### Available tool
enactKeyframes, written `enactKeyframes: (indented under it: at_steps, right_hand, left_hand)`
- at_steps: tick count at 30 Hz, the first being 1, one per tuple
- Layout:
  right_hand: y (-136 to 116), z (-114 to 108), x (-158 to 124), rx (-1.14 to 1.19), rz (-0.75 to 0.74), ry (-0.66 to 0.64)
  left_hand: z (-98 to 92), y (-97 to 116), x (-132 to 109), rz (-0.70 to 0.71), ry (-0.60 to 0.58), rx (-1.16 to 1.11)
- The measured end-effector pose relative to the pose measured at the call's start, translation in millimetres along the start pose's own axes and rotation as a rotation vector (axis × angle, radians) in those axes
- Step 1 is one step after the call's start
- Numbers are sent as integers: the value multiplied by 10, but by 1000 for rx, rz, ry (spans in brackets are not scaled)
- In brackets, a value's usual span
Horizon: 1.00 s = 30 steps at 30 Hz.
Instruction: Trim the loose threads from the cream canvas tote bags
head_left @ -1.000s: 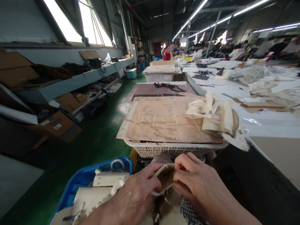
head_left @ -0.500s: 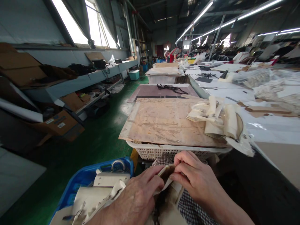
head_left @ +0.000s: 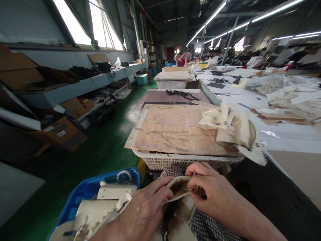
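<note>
A cream bag piece (head_left: 182,227) with a dark inside rests over my lap, its upper edge spread into a pocket-like opening. My left hand (head_left: 147,204) grips the left side of that edge, fingers curled over it. On the right side, my right hand (head_left: 208,187) pinches the rim, with fingertips dipped into the opening. Whether a small thing is between those fingertips I cannot make out. Close by on the left, a blue basket (head_left: 72,197) holds several cream bag parts (head_left: 95,212) with metal fittings.
Ahead, a worn tan board (head_left: 165,129) lies across a white plastic basket (head_left: 160,162). Cream bag parts (head_left: 225,124) lie on its right side. A long white-covered table (head_left: 283,135) runs along the right. Cardboard boxes (head_left: 60,134) and a shelf bench (head_left: 62,92) line the left.
The opening in the bag piece is spread wider, showing more of its inside. My right fingertips have moved into it. The view has shifted slightly.
</note>
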State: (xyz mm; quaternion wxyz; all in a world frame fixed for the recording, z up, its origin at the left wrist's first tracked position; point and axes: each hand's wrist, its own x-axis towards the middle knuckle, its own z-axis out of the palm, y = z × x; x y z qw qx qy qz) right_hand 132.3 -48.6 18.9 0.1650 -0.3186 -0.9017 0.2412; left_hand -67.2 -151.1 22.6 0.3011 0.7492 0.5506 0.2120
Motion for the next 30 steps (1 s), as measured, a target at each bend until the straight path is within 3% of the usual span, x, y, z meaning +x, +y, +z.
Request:
enactKeyframes:
  at_steps: [6,12,17,22,26,30]
  right_hand:
    - [33,-46,17,-5,-42,-22]
    - [56,101,-10,28,-154,93]
    - [52,299,-39,111,-86,248]
    - [106,373,-47,166,-106,319]
    - [174,355,-96,205,-82,273]
    - [225,304,-168,228,41,133]
  left_hand:
    - [10,-55,-15,17,-11,53]
    - [-27,11,8,15,23,127]
    - [33,89,216,25,161,208]
    - [141,14,444,81,212,267]
    - [116,-47,493,173,197,170]
    - [109,-64,454,207,220,72]
